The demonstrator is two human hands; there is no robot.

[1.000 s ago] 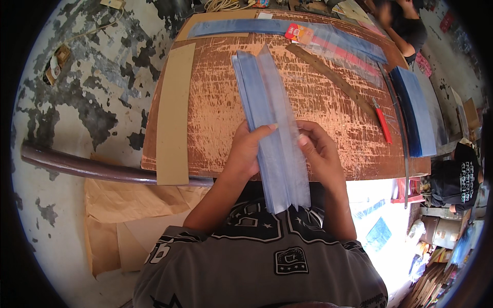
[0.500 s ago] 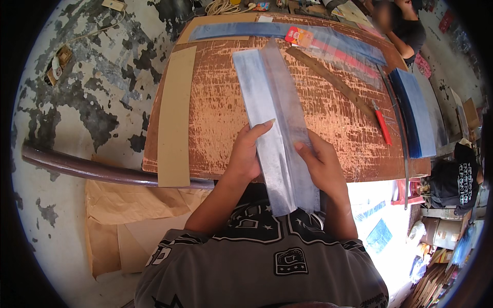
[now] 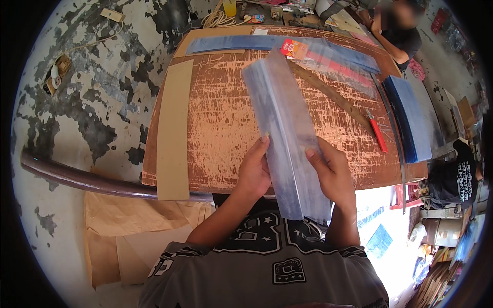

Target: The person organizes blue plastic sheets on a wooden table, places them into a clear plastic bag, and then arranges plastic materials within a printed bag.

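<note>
Resting flat across most of the view: worn wooden board (image 3: 221,118), surface scratched and pale, near edge close to the seated person's lap. Splintered, rough face likely to snag or scuff thin film laid or dragged on it.

Lying along the board's left side: long cardboard strip (image 3: 173,128), overhanging the near edge. Prone to tipping off if knocked by an elbow.

Stacked at the board's right end: blue sheet pile (image 3: 411,118), partly past the edge. Slide to the floor judged possible.

Held up over the near edge of the board, tilted away from the body, lower end hanging over the lap: long clear plastic sleeve (image 3: 285,128), several layers thick by the look. Left hand (image 3: 254,172) closed on its left edge, fingers behind and thumb on top. Right hand (image 3: 331,172) closed on the right edge, thumb pressed on the face. Both grips sit at about mid-length only; far end unsupported. Main risks: layers fanning or slipping apart, far end drooping and creasing, slick film sliding out between thumb and fingers.

Lying diagonally to the right of the sleeve: long wooden ruler (image 3: 328,95), apart from it.

Next to the ruler's near end: red-handled knife (image 3: 378,136), close to the right hand's side. Blade state not discernible; cut hazard to film or fingers on a careless reach.
</note>
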